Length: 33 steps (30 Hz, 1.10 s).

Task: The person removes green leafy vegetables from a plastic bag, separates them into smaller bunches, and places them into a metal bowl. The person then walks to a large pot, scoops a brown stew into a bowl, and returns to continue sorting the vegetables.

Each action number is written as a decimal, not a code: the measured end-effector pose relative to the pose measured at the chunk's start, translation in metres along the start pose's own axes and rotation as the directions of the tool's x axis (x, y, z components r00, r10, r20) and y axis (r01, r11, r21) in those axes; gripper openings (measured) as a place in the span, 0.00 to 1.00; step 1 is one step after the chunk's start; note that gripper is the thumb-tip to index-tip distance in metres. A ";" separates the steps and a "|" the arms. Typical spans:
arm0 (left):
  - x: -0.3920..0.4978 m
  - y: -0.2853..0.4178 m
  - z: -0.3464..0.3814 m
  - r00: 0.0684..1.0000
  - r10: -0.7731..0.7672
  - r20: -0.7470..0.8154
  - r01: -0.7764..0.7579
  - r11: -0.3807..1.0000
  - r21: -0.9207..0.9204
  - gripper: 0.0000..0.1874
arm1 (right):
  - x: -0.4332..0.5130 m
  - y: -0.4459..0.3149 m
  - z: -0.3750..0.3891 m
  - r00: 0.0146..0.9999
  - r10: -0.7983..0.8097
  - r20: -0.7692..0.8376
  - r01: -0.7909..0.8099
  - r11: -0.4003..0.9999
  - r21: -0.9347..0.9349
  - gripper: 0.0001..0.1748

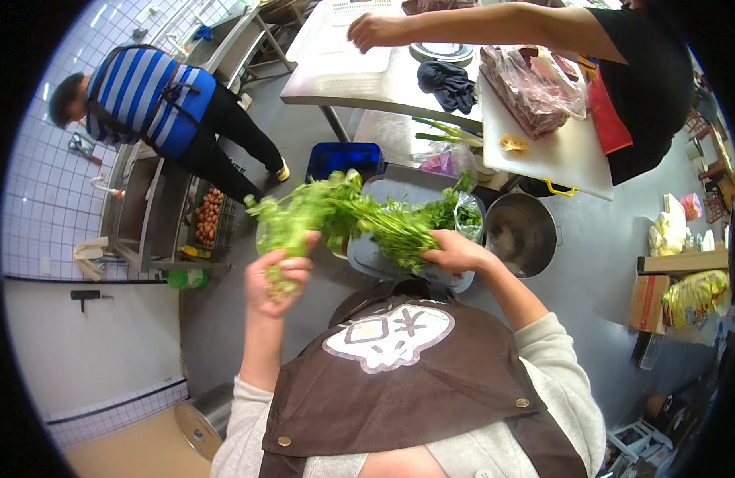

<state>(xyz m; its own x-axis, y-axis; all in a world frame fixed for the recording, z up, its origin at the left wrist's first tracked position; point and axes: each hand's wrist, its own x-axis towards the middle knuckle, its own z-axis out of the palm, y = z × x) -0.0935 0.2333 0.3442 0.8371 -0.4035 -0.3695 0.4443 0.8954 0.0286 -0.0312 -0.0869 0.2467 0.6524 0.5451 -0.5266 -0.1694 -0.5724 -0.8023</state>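
My left hand [279, 278] is closed round the stem end of a bunch of leafy green herbs [296, 221], raised and slightly blurred, to the left of a grey plastic tub [367, 263]. With my right hand [454, 251] I grip dark green herbs with thin stems [397, 233] above the tub. The leaves of the two bunches meet between my hands. More greens and a clear plastic bag [468, 215] lie at the tub's right side.
A blue crate [345, 160] and a large metal pot [521, 235] flank the tub. Beyond stands a steel table [343, 89] with wrapped meat on a white cutting board [582, 161]. One person reaches over the table; another, in a striped top [146, 95], bends at the sinks on the left.
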 end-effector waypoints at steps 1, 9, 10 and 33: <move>0.010 -0.012 -0.002 0.994 -0.084 -0.070 0.097 0.975 0.198 0.30 | 0.001 -0.013 0.005 0.996 -0.080 0.043 0.077 0.995 0.062 0.16; 0.021 -0.012 -0.002 0.984 -0.095 -0.151 0.122 0.977 0.176 0.28 | 0.001 -0.041 -0.003 0.982 -0.186 -0.001 0.155 0.811 0.564 0.13; 0.020 -0.015 -0.007 0.995 -0.104 -0.008 0.103 0.969 0.224 0.26 | 0.001 -0.039 -0.005 1.000 -0.012 -0.016 0.017 0.927 0.374 0.13; 0.046 0.101 -0.113 0.890 -0.261 -0.373 0.348 0.919 0.187 0.20 | -0.040 0.056 -0.006 0.932 0.361 0.013 -0.334 0.848 0.412 0.12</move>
<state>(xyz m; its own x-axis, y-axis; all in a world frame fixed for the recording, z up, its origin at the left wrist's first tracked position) -0.0460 0.3262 0.2248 0.5102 -0.5233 -0.6825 0.7591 0.6470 0.0714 -0.0623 -0.1442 0.2249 0.5379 0.3092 -0.7842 -0.6660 -0.4144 -0.6202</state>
